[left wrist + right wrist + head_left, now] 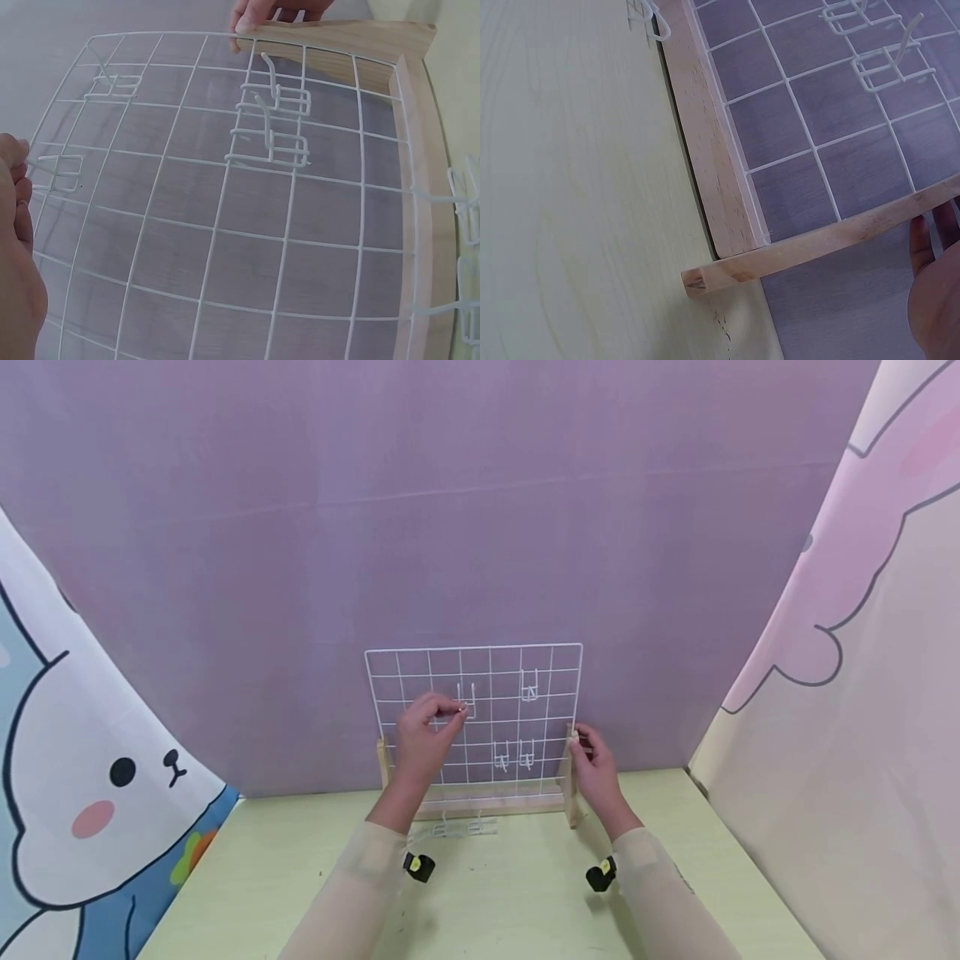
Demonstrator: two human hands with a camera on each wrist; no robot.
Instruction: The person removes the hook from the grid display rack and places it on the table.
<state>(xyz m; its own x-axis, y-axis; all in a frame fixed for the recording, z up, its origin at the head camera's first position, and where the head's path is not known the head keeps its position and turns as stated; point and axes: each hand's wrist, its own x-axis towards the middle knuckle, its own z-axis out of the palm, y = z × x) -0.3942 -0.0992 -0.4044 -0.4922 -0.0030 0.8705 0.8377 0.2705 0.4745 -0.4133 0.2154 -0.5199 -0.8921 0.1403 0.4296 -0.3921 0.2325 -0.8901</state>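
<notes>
A white wire grid panel (474, 648) stands upright in a wooden stand (491, 807). At the panel's upper middle, my left hand (422, 739) pinches the prong of a white wire hook (69, 172) between thumb and fingertips. That hook lies against the grid wires; whether it is fully hooked on, I cannot tell. My right hand (597, 774) grips the stand's right wooden post (810, 246), thumb in front and fingers behind. Another hook (529, 686) hangs at the upper right. Two more, a left one (501, 760) and a right one (527, 758), hang side by side lower down.
Two loose wire hooks, one left (447, 831) and one right (483, 828), lie on the pale yellow table (517, 893) before the stand's base. Behind hangs a purple cloth (480, 543). Cartoon-printed cloths flank the table, one left (82, 777) and one right (847, 693).
</notes>
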